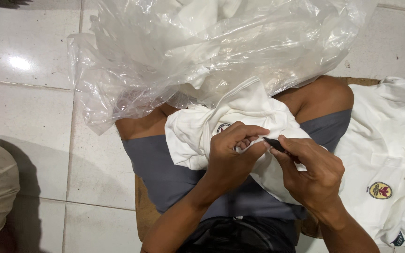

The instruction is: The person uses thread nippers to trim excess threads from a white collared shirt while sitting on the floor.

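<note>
White shirt (240, 117) pinched by my left hand (233, 152) — right hand (312, 173) grips a dark tool (277, 145); plastic bag (202, 51) crowds frame top, folded shirts (390, 159) right.

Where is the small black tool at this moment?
In the head view, the small black tool is right of centre, pinched in the right hand, over the white shirt.

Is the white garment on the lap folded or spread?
Neither: bunched. The white garment lies crumpled over the lap, left hand pinching it, right hand holding a dark tool.

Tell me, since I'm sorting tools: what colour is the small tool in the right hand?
Black tool, held in the right hand; head view.
</note>
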